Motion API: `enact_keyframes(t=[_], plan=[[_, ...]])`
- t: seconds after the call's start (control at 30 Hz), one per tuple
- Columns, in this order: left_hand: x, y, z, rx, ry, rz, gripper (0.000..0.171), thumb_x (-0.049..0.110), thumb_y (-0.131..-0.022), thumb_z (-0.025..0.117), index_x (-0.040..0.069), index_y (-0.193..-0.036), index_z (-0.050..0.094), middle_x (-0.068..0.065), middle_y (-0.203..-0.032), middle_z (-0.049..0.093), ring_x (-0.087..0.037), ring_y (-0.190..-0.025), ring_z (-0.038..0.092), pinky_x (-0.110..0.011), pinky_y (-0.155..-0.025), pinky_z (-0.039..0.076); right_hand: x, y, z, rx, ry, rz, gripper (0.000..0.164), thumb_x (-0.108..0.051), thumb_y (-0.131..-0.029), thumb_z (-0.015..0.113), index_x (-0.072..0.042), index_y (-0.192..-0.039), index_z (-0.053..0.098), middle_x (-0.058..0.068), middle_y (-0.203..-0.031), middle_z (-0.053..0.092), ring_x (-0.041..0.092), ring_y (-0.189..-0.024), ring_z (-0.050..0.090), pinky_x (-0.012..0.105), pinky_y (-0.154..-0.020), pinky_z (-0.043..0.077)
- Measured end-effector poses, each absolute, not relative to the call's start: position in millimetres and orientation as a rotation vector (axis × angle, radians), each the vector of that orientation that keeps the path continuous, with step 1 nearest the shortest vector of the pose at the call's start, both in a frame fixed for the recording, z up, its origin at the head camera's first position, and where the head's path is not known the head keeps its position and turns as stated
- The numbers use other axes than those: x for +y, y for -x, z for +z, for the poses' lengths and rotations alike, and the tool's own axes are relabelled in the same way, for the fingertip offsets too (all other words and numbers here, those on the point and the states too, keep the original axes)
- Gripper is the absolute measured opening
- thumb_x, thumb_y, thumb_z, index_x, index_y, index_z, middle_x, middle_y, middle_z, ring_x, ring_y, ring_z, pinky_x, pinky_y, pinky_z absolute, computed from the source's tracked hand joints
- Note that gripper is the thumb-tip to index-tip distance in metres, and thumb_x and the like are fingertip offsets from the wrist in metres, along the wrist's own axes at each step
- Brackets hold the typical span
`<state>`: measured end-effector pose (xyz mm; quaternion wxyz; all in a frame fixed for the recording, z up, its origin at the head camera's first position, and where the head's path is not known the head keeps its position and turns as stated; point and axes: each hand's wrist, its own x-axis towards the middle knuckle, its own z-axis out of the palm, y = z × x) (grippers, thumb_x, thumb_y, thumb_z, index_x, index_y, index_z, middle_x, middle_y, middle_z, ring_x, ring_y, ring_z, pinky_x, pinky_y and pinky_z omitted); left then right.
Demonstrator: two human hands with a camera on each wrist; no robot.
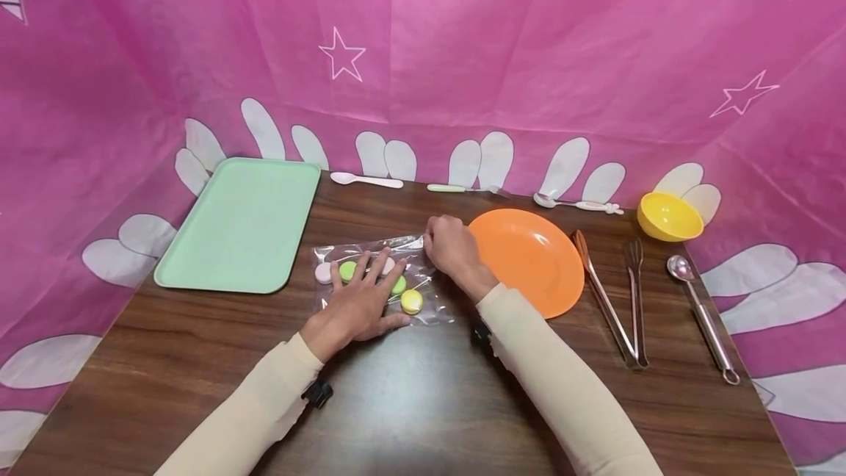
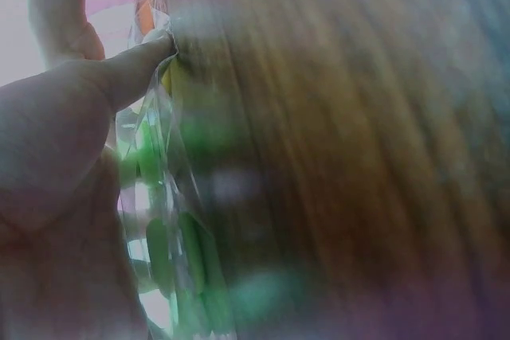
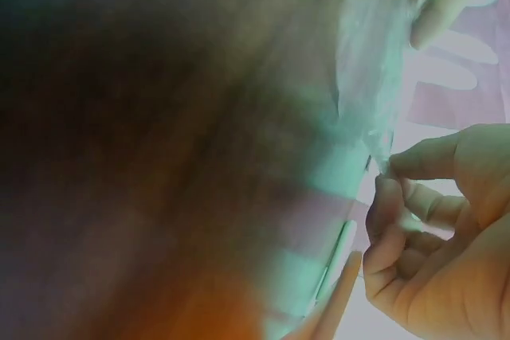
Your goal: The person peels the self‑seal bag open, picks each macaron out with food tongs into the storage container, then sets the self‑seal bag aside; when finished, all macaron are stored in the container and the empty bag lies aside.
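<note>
A clear plastic bag [image 1: 432, 307] lies flat on the table, with several round macaron-like pieces inside: pink, green and a yellow one [image 1: 412, 302]. Spread over the bag, my left hand [image 1: 357, 307] rests on it with straight fingers, covering some of the pieces. My right hand [image 1: 454, 248] pinches the bag's far right corner between thumb and forefinger, as the right wrist view shows, its other fingers curled [image 3: 446, 236]. In the left wrist view the bag [image 2: 171, 165] appears edge-on under the left palm, partly blurred.
Beside the right hand lies an orange plate [image 1: 535, 263]. A green tray [image 1: 247, 226] is at the left. Tongs [image 1: 611, 307], an ice cream scoop [image 1: 703, 322] and a yellow bowl [image 1: 670, 217] are at the right. A pink spoon [image 1: 366, 181], a fork [image 1: 456, 189] and another spoon [image 1: 575, 204] line the back.
</note>
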<state>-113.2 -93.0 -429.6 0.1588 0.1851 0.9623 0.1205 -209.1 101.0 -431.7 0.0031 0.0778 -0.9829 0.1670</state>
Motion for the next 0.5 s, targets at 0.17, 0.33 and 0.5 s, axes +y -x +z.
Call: enact_keyframes(t=[0.17, 0.33, 0.5], plan=[[-92.3, 111.5, -428.0, 2.755, -0.531, 0.352, 0.097, 0.066, -0.096, 0.069, 0.025, -0.173, 0.024, -0.012, -0.183, 0.011, -0.046, -0.168, 0.012, -0.088, -0.122, 0.004, 110.9, 216.6, -432.2, -3.137, -0.079, 0.555, 0.018, -0.019, -0.098, 0.063, -0.013, -0.085, 0.075, 0.007, -0.091, 0.078, 0.028, -0.087, 0.073, 0.046, -0.072, 0.061], [-93.1, 114.2, -427.9, 2.733, -0.534, 0.344, 0.098, 0.067, -0.097, 0.067, 0.025, -0.173, 0.022, -0.014, -0.183, 0.009, -0.047, -0.168, 0.01, -0.089, -0.121, 0.003, 116.5, 218.3, -430.6, -3.181, -0.056, 0.622, 0.021, -0.025, -0.1, 0.065, -0.014, -0.087, 0.077, 0.006, -0.092, 0.077, 0.027, -0.087, 0.071, 0.042, -0.071, 0.057], [-94.0, 122.3, -425.4, 2.764, -0.541, 0.401, 0.088, 0.066, -0.099, 0.064, 0.024, -0.17, 0.033, -0.017, -0.181, 0.017, -0.047, -0.167, 0.015, -0.091, -0.119, 0.008, 120.3, 211.1, -419.8, -3.027, -0.07, 0.863, 0.02, -0.027, -0.106, 0.066, -0.009, -0.104, 0.075, 0.01, -0.097, 0.075, 0.029, -0.092, 0.068, 0.044, -0.083, 0.056]])
